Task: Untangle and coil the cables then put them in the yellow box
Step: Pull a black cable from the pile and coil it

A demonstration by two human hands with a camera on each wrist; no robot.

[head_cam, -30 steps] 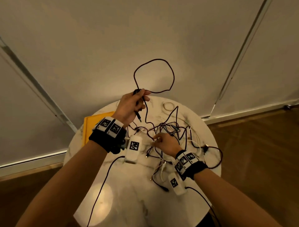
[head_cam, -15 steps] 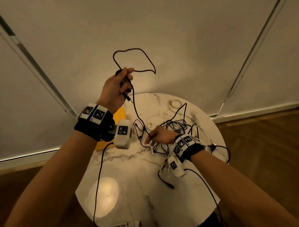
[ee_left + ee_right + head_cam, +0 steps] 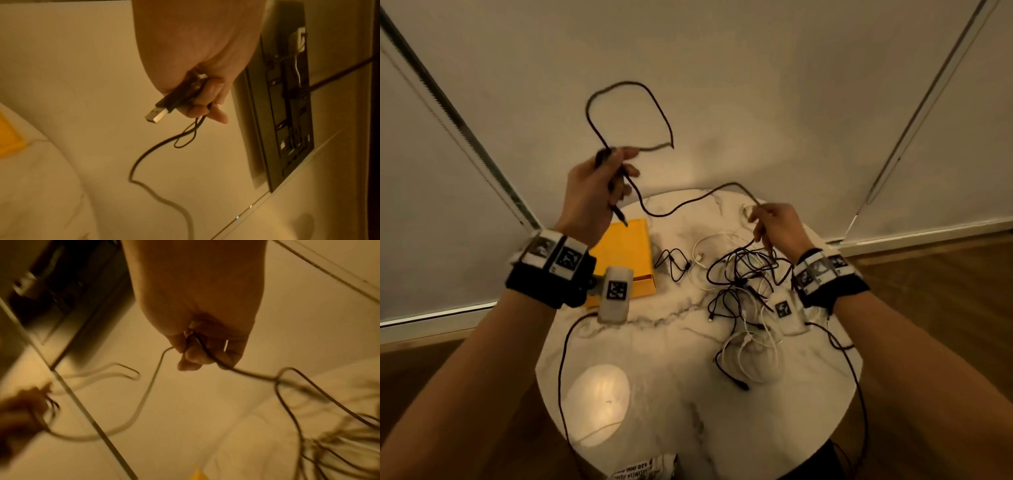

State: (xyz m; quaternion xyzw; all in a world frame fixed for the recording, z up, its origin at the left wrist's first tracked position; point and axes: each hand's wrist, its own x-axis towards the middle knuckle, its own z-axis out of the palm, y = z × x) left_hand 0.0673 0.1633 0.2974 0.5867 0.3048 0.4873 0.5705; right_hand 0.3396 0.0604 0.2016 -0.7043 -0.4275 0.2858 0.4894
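Note:
My left hand is raised above the table and grips a black cable near its USB plug, with one loop standing above the fingers. The same cable sags across to my right hand, which pinches it above the tangle of black and white cables lying on the round marble table. The yellow box lies open at the table's back left, partly hidden by my left wrist.
A small coiled white cable lies at the table's far edge behind my right hand. A black lead hangs from the left wrist camera over the table front. White wall panels and wooden floor surround the table.
My right hand has lifted off the tangle and drawn a length of the black cable up and to the right. My left hand has stayed raised holding the loop.

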